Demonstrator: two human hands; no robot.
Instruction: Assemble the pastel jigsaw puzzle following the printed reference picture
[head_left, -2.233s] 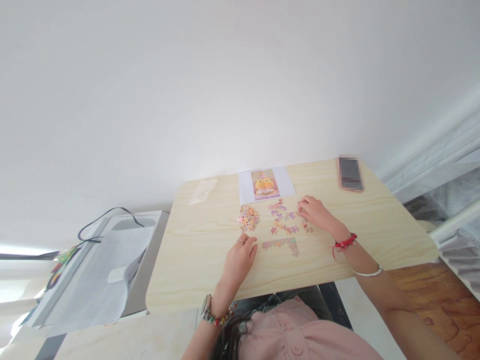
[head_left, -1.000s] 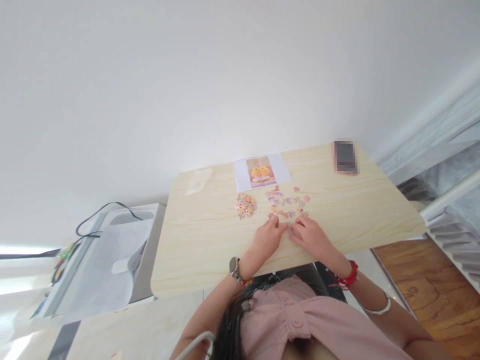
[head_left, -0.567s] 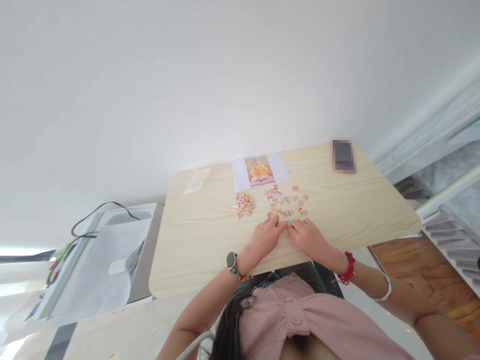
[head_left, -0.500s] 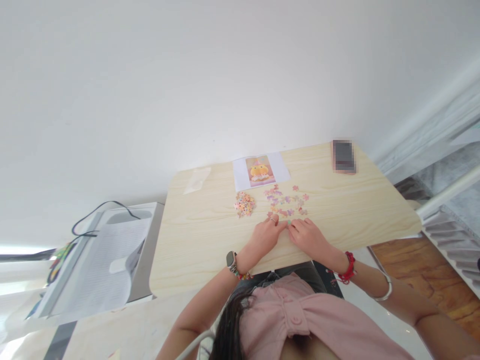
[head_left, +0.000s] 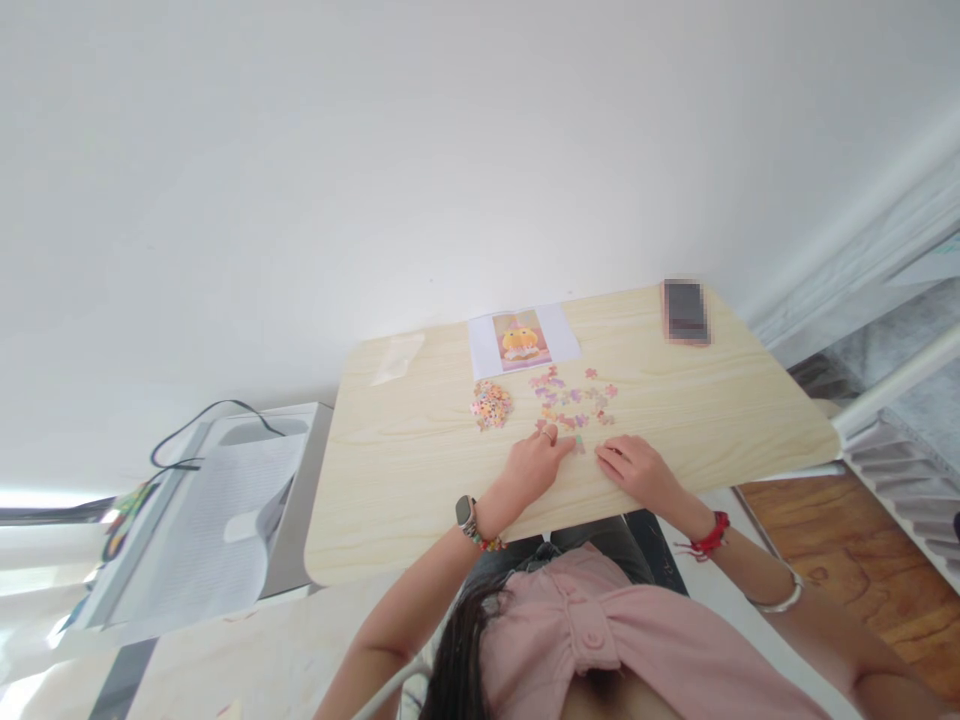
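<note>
My left hand [head_left: 532,466] rests on the table with its fingers bent and one digit reaching right. Its tip touches a small jigsaw puzzle piece [head_left: 580,445] with a green patch, flat on the wood; whether this is one piece or two joined is too small to tell. Just to the right is my right hand [head_left: 637,470], its fingertips drawn together low over the table. Anything between those fingertips is hidden. Beyond both hands, several loose jigsaw pieces [head_left: 576,396] lie spread in a rough ring. A heap of jigsaw pieces [head_left: 492,405] sits to their left.
Behind the pieces lies a paper sheet [head_left: 562,335] with a printed pumpkin picture [head_left: 521,341]. A phone-like dark object [head_left: 685,312] rests at the table's [head_left: 397,450] back right. Clear tape-like film [head_left: 397,358] lies back left. A white cabinet [head_left: 296,540] with papers stands left.
My right hand has moved right, away from my left hand, leaving a gap. The green-patched piece now shows between them. My left hand stays nearly in place beside it.
</note>
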